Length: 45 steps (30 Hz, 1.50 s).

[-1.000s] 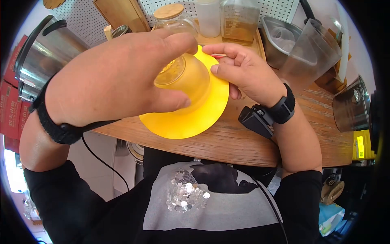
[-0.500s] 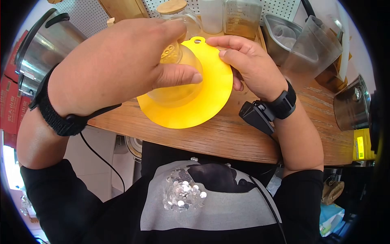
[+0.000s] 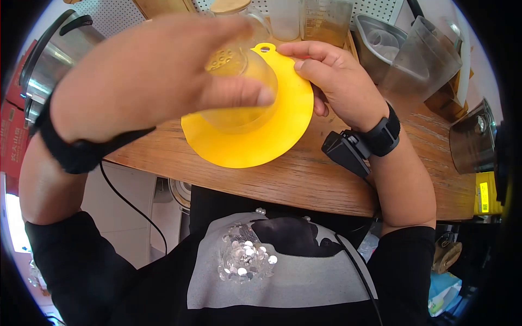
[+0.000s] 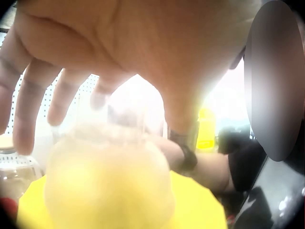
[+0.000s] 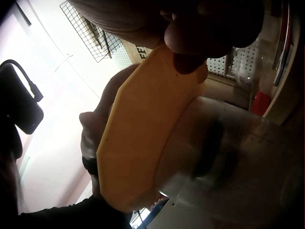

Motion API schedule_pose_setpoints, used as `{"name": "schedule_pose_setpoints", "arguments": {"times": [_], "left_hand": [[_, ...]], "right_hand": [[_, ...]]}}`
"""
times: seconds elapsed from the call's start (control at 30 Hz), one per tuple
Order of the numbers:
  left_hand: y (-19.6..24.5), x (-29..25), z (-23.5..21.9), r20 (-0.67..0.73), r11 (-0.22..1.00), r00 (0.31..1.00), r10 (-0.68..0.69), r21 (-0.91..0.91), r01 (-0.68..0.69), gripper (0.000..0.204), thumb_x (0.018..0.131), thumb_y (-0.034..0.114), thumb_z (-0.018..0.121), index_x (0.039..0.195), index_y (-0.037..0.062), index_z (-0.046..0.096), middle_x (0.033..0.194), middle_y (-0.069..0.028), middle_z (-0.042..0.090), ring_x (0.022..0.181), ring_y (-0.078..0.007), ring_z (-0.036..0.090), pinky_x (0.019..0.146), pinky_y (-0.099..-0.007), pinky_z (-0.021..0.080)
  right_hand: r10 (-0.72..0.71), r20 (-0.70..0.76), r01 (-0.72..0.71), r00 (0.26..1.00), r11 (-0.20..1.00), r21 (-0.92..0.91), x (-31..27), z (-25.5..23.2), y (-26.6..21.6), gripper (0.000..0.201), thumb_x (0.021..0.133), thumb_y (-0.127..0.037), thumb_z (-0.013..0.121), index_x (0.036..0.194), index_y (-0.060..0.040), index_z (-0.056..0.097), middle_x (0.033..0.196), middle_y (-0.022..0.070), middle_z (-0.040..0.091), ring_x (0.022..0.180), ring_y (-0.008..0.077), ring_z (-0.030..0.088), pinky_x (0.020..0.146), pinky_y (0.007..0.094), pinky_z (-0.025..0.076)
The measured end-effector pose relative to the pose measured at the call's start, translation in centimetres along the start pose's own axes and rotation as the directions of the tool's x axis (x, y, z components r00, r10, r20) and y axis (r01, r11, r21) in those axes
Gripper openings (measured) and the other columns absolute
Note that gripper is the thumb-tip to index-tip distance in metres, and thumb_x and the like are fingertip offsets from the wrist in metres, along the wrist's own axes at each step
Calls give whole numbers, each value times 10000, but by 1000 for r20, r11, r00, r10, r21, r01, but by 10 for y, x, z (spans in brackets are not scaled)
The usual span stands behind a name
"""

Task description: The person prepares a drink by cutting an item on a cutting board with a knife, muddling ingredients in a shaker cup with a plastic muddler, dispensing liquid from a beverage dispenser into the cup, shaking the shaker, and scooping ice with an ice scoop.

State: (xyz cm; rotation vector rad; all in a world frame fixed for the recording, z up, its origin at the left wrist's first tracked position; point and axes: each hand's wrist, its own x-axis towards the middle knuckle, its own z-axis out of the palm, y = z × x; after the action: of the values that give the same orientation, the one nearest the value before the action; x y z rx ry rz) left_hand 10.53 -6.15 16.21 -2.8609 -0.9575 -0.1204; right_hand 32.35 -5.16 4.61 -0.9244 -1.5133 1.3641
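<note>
A round yellow disc (image 3: 244, 149) with a holed tab spreads over the wooden table, and a translucent rounded container (image 3: 261, 81) rests against it, its far side showing raised dots. My right hand (image 3: 348, 81) pinches the disc's edge beside the tab, thumb on top; the right wrist view also shows this grip on the disc (image 5: 138, 129). Blurred in the head view, my left hand (image 3: 141, 76) hangs over the container. In the left wrist view its fingers are spread and nearly straight above the container (image 4: 109, 176), with a gap between thumb and fingers.
At the back stand a wooden-lidded glass jar (image 3: 231, 6), a frosted bottle (image 3: 285, 22) and a container of amber liquid (image 3: 326, 24). A metal basin (image 3: 375, 68) and tall clear vessel (image 3: 424, 62) are right; a steel pot (image 3: 62, 51) is left.
The yellow disc has shifted away from my body, with more of its tab in sight. My left hand has moved slightly away and left, its fingers loosened from the container; my right hand keeps its pinch.
</note>
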Motion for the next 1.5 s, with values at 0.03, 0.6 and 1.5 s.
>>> {"name": "schedule_pose_setpoints", "arguments": {"times": [0.03,0.6,1.5], "left_hand": [[10,5,2,120,981,975,-188,-25,192,700,679,262,822,1257,65,481,1259,-146,543,1147,-315,540,970,-347,453],[-6,3,2,184,961,979,-86,275,32,667,742,402,763,1257,83,484,1274,-162,509,1060,-334,575,978,-335,457],[-9,20,-18,266,899,884,384,110,-423,591,805,308,733,1273,44,488,1193,-138,568,1081,-318,568,961,-327,442]], "right_hand": [[1,2,-1,1000,1000,2,1,0,1,378,911,-120,468,1243,55,507,718,42,603,447,70,498,442,202,418],[-61,-1,61,998,998,-31,0,-2,2,360,924,-123,465,1225,65,521,728,52,615,454,68,505,443,200,429],[-81,-49,72,995,983,-167,-3,-1,8,355,955,-194,469,1248,-9,540,721,0,599,453,20,477,410,155,382]]}}
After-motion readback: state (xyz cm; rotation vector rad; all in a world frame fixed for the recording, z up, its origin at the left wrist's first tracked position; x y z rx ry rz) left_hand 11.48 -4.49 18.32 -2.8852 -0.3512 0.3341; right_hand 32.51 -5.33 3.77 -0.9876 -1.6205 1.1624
